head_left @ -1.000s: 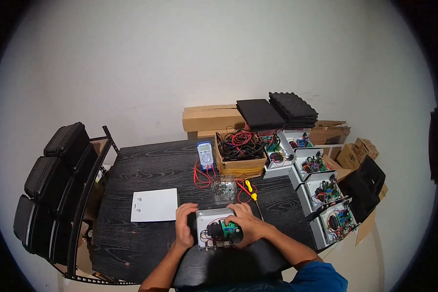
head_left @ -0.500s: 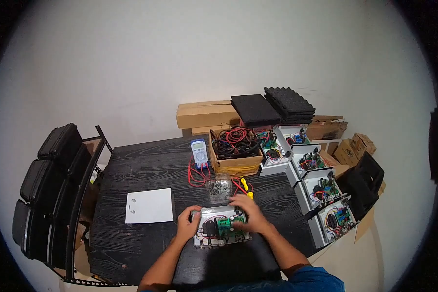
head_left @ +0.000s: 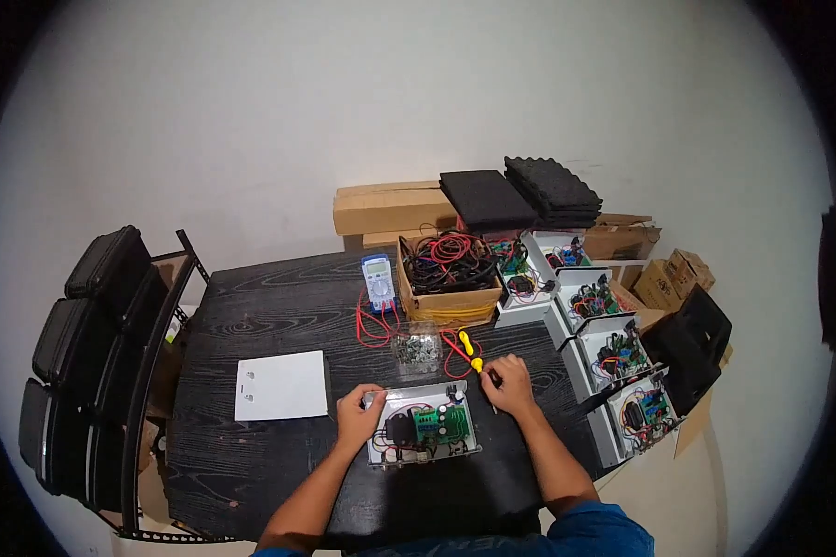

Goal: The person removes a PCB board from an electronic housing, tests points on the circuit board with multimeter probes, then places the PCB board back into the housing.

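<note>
Head: multimeter (head_left: 378, 277), parts container (head_left: 417, 351) beyond open enclosure (head_left: 398, 405).

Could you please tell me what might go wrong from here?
The right hand, near the yellow tool, might snag the red lead. The clear container of small parts sits behind the open case, so a bump could spill it. The green circuit board is exposed, so a slipped tool might scratch it.
</note>
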Available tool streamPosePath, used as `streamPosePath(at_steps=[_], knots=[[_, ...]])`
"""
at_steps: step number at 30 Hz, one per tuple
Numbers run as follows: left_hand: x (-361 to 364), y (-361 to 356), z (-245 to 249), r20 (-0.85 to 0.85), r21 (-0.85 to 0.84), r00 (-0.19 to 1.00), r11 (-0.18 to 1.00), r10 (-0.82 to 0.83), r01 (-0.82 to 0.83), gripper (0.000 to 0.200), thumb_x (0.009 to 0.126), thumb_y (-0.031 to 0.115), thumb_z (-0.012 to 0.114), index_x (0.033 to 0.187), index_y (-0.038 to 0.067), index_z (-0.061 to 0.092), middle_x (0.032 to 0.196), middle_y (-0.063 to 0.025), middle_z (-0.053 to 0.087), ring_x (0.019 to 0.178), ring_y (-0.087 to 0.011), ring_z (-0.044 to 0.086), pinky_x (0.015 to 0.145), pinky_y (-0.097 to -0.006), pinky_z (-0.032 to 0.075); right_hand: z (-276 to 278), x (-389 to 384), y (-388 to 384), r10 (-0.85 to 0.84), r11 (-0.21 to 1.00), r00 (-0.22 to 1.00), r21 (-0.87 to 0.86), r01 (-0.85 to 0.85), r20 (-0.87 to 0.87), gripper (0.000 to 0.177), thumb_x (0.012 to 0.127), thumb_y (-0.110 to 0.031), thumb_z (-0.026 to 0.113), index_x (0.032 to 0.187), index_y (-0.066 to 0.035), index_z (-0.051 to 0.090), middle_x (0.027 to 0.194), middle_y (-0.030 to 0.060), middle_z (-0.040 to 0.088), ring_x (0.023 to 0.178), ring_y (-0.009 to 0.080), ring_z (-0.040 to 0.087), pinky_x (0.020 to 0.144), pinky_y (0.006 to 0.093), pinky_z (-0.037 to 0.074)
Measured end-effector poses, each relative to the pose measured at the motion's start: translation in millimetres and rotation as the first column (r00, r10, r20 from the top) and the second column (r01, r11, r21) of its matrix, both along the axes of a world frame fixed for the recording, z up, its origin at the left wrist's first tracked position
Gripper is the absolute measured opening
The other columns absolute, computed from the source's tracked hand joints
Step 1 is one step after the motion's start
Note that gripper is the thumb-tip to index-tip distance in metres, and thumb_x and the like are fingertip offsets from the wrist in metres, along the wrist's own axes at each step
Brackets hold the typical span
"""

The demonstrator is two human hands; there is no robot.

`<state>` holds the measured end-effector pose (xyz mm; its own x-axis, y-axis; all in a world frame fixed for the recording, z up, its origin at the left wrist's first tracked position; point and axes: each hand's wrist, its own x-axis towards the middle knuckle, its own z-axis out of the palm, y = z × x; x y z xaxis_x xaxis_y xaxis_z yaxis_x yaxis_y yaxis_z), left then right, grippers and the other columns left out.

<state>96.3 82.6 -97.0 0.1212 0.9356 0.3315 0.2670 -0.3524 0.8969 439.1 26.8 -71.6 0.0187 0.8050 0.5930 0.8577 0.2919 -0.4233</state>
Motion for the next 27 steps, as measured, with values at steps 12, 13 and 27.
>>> streamPosePath(at_steps=[12, 13, 27], knots=[[-1.7, 19.0, -4.8, 0.149, -0.121, 0.982, 0.983, -0.118, 0.136, 0.026, 0.102, 0.022, 0.071, 0.117, 0.001, 0.073, 0.101, -0.0082, 0.078, 0.093, -0.0131, 0.070, 0.082, -0.0302, 0.054, 0.1, -12.1, 0.1, 0.031, 0.999, 0.993, 0.040, -0.027, -0.115, 0.006, 0.085, -0.008, 0.074, 0.090, -0.004, 0.071, 0.080, 0.0084, 0.066, 0.077, 0.0278, 0.062, 0.075, 0.0408, 0.048], [0.8, 19.5, 5.2, 0.118, -0.098, 0.984, 0.984, -0.137, 0.149, 0.027, 0.102, 0.022, 0.070, 0.119, 0.001, 0.073, 0.105, -0.0092, 0.078, 0.096, -0.0150, 0.071, 0.084, -0.0313, 0.055, 6.5, -18.4, 2.9, 0.045, 0.995, 0.990, 0.091, -0.034, -0.131, 0.006, 0.085, -0.008, 0.073, 0.090, -0.004, 0.071, 0.082, 0.0085, 0.067, 0.079, 0.0283, 0.063, 0.076, 0.0410, 0.049], [4.8, 48.8, 25.4, -0.044, 0.088, 0.891, 0.887, -0.451, 0.453, 0.032, 0.100, 0.022, 0.067, 0.123, 0.001, 0.073, 0.138, -0.0159, 0.070, 0.122, -0.0255, 0.069, 0.098, -0.0368, 0.054, 35.4, -98.2, 157.0, 0.232, 0.942, 0.816, -0.333, -0.052, 0.530, 0.019, 0.089, -0.018, 0.067, 0.100, -0.009, 0.079, 0.091, 0.0168, 0.078, 0.086, 0.0370, 0.077, 0.073, 0.0502, 0.061]])
